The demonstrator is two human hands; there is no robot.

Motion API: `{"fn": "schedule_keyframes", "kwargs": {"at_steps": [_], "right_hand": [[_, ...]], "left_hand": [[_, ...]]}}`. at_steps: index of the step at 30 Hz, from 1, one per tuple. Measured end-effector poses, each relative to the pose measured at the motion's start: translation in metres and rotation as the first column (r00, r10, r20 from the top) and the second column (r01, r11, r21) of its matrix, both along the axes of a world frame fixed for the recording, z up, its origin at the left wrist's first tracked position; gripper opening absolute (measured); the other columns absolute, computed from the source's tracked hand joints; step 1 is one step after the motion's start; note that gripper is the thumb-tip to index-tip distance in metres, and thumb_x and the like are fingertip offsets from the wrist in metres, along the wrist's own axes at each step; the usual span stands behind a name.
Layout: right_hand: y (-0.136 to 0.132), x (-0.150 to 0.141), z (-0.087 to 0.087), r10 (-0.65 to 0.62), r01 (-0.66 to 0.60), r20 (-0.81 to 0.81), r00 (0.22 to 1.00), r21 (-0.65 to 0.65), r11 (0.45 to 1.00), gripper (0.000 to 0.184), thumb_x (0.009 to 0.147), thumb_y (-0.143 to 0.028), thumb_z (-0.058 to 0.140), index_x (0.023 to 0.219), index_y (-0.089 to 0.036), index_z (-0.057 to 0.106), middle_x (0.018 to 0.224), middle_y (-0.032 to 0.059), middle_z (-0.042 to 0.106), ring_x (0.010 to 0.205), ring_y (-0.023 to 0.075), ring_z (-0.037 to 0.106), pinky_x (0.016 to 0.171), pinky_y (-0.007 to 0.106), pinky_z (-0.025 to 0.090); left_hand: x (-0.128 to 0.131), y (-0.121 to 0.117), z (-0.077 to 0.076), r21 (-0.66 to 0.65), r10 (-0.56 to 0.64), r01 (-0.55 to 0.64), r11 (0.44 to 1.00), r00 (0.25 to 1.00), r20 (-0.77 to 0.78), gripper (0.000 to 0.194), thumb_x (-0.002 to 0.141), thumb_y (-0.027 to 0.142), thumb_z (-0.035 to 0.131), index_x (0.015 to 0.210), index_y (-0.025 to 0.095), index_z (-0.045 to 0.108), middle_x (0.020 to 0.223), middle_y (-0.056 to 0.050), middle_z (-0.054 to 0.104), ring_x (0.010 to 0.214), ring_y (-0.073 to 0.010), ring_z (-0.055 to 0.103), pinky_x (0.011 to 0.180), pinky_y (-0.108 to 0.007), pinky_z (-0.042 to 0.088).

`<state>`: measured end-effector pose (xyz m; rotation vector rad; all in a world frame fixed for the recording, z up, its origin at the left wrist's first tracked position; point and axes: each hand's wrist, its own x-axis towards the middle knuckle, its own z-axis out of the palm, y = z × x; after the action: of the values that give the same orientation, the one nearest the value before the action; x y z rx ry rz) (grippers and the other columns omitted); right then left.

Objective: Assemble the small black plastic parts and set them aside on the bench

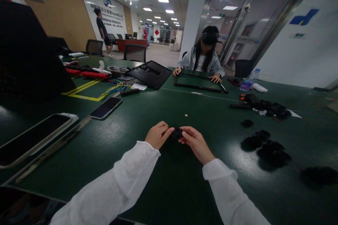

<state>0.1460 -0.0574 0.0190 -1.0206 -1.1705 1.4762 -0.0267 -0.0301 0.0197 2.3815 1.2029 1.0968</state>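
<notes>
Small black part [176, 133]: between the hands, just above or on the desk [179, 186], near side, roughly mid-view. Can't tell if it touches the surface. Left hand [157, 135] closed, fingertips and thumb on its left side; right hand [196, 143] pinching its right side.

Progress: one piece being handled, shape compact and lumpy, no visible detail. Can't tell if it's whole or in parts, so can't call it finished. Out to the right, separate: a small dark lump [246, 123], a dark cluster [274, 153] and another dark piece [319, 175]. All matte black, irregular outlines; can't tell if they're worked on or not.

Beyond those, a heap of black items [271, 108] with an orange bit. Left side: phone [106, 108], flat, glossy glass; thin coloured cables [116, 87]; shiny metal bowl [118, 70]. Far side: ribbed-looking black panel [155, 72], tilted, and a co-worker [200, 58] with both hands on a thin, rectangular black frame [200, 88]. Desk top is smooth dark green, with soft glare.
</notes>
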Motion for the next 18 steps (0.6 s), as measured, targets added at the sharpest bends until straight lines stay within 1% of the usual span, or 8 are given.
{"fn": "schedule_keyframes", "kwargs": {"at_steps": [2, 5, 6, 9, 11, 13, 16, 18], "right_hand": [[0.0005, -0.0003, -0.001, -0.007, 0.007, -0.013, 1.0, 0.003, 1.0, 0.019, 0.069, -0.028, 0.057, 0.087, -0.021, 0.056, 0.077, -0.0007, 0.057, 0.064, 0.0096, 0.055, 0.061, 0.026, 0.04], [0.0012, -0.0002, -0.0019, -0.036, 0.035, -0.053, 0.998, -0.005, 0.999, 0.019, 0.068, -0.03, 0.058, 0.086, -0.022, 0.057, 0.075, -0.0011, 0.057, 0.061, 0.0091, 0.055, 0.06, 0.025, 0.04], [0.0014, -0.0001, -0.0019, -0.049, 0.048, -0.069, 0.996, -0.01, 0.999, 0.02, 0.068, -0.03, 0.058, 0.086, -0.022, 0.057, 0.074, -0.0012, 0.057, 0.06, 0.0089, 0.054, 0.059, 0.025, 0.039], [0.0017, -0.0004, -0.0014, -0.078, 0.075, -0.1, 0.992, -0.027, 0.997, 0.021, 0.068, -0.031, 0.058, 0.087, -0.021, 0.058, 0.072, -0.0006, 0.058, 0.061, 0.0093, 0.054, 0.059, 0.025, 0.039], [0.0017, -0.0009, -0.0009, -0.087, 0.083, -0.107, 0.99, -0.038, 0.996, 0.023, 0.067, -0.03, 0.059, 0.088, -0.021, 0.059, 0.072, 0.0001, 0.059, 0.062, 0.0098, 0.054, 0.06, 0.026, 0.039], [0.0014, -0.0015, 0.0001, -0.091, 0.086, -0.11, 0.99, -0.045, 0.995, 0.026, 0.064, -0.028, 0.061, 0.089, -0.021, 0.059, 0.073, 0.0002, 0.058, 0.063, 0.0102, 0.054, 0.061, 0.027, 0.039], [0.0005, -0.0018, 0.0025, -0.092, 0.087, -0.092, 0.991, -0.05, 0.995, 0.028, 0.062, -0.025, 0.063, 0.089, -0.021, 0.059, 0.073, -0.0003, 0.057, 0.065, 0.0103, 0.054, 0.063, 0.027, 0.039], [-0.0003, -0.0013, 0.0037, -0.083, 0.08, -0.072, 0.994, -0.048, 0.996, 0.026, 0.063, -0.024, 0.062, 0.089, -0.021, 0.059, 0.075, -0.0004, 0.056, 0.065, 0.0103, 0.053, 0.063, 0.028, 0.039]], "left_hand": [[0.0008, -0.0014, 0.0004, 0.001, -0.036, 0.036, 0.999, 0.998, 0.057, 0.024, 0.082, 0.029, 0.038, 0.067, 0.015, 0.05, 0.075, -0.003, 0.049, 0.066, -0.0118, 0.049, 0.063, -0.025, 0.043], [0.0016, -0.0044, 0.0014, -0.011, -0.129, 0.133, 0.991, 0.976, 0.175, 0.011, 0.077, 0.026, 0.047, 0.076, 0.016, 0.047, 0.087, -0.005, 0.047, 0.073, -0.0127, 0.05, 0.058, -0.023, 0.045], [0.0018, -0.0051, 0.0014, -0.013, -0.163, 0.169, 0.986, 0.965, 0.208, 0.012, 0.074, 0.025, 0.05, 0.081, 0.016, 0.047, 0.092, -0.006, 0.046, 0.075, -0.0132, 0.05, 0.056, -0.022, 0.046], [0.0022, -0.0054, -0.0012, -0.014, -0.233, 0.244, 0.97, 0.94, 0.248, 0.028, 0.069, 0.018, 0.053, 0.096, 0.017, 0.044, 0.104, -0.008, 0.042, 0.076, -0.0131, 0.051, 0.054, -0.022, 0.048], [0.0026, -0.0041, -0.0041, -0.014, -0.233, 0.243, 0.97, 0.943, 0.237, 0.034, 0.068, 0.013, 0.051, 0.101, 0.017, 0.042, 0.105, -0.008, 0.042, 0.075, -0.0127, 0.052, 0.055, -0.023, 0.048], [0.0029, -0.0025, -0.0064, -0.015, -0.207, 0.215, 0.977, 0.954, 0.216, 0.035, 0.069, 0.012, 0.049, 0.102, 0.018, 0.042, 0.103, -0.008, 0.044, 0.077, -0.0133, 0.052, 0.058, -0.023, 0.049], [0.0028, -0.0014, -0.0061, -0.024, -0.164, 0.172, 0.985, 0.968, 0.19, 0.032, 0.072, 0.015, 0.048, 0.103, 0.018, 0.041, 0.1, -0.007, 0.046, 0.077, -0.0137, 0.053, 0.059, -0.024, 0.049], [0.0022, -0.0016, -0.004, -0.037, -0.135, 0.143, 0.989, 0.977, 0.164, 0.031, 0.074, 0.02, 0.049, 0.104, 0.018, 0.042, 0.098, -0.006, 0.049, 0.077, -0.014, 0.053, 0.06, -0.025, 0.048]]}}
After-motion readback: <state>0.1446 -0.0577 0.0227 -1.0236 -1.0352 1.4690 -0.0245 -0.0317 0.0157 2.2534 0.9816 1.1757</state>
